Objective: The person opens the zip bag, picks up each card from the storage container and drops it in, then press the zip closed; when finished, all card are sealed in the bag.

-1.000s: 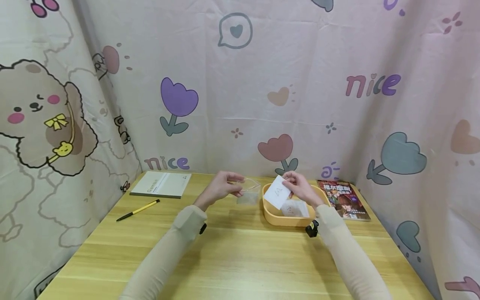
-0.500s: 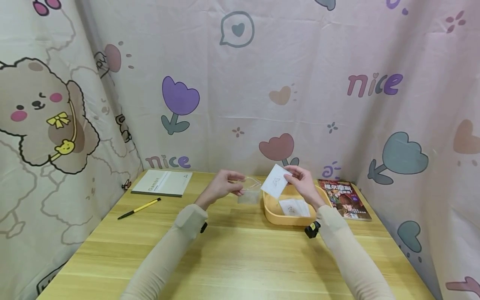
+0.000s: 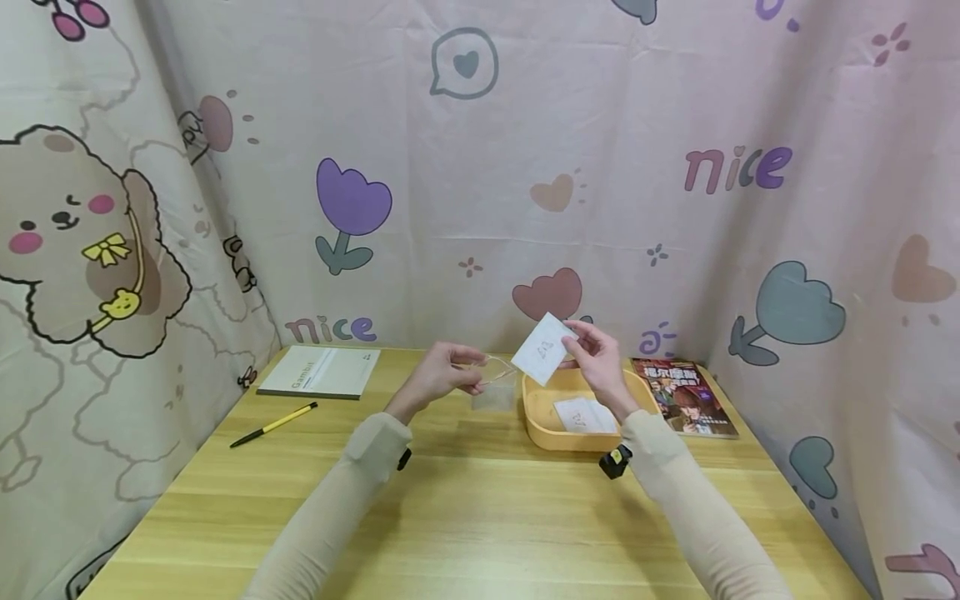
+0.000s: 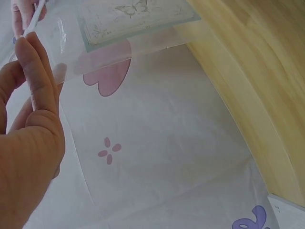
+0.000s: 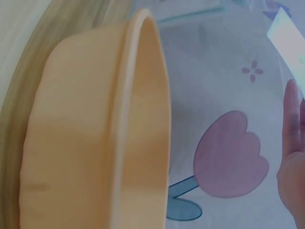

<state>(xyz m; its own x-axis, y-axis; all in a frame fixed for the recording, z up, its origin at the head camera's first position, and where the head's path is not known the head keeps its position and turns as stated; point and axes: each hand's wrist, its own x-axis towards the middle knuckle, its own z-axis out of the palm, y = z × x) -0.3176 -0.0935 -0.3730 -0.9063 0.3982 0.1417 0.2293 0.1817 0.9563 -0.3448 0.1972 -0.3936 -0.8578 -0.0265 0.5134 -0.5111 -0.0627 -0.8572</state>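
Note:
Above the table my left hand (image 3: 441, 375) pinches the edge of a clear plastic bag (image 3: 492, 397), whose mouth stands parted toward the right. In the left wrist view, a butterfly-printed card (image 4: 138, 19) shows within the bag. A white card (image 3: 542, 350) with a small drawing is pinched in my right hand (image 3: 600, 358), close to the bag's mouth and above a yellow-orange plastic tub (image 3: 558, 441). More white cards (image 3: 583, 416) lie in the tub. Only part of my right hand (image 5: 293, 157) shows in the right wrist view.
On the wooden table (image 3: 480, 517), a grey-white notebook (image 3: 322, 371) lies at the back left, with a yellow and black pen (image 3: 273, 425) before it. A colourful magazine (image 3: 693, 400) sits right of the tub. A printed curtain (image 3: 450, 208) closes off the back.
My right hand has lifted the white card up from over the tub and brought it left toward the bag. The left hand with the bag stays nearly still.

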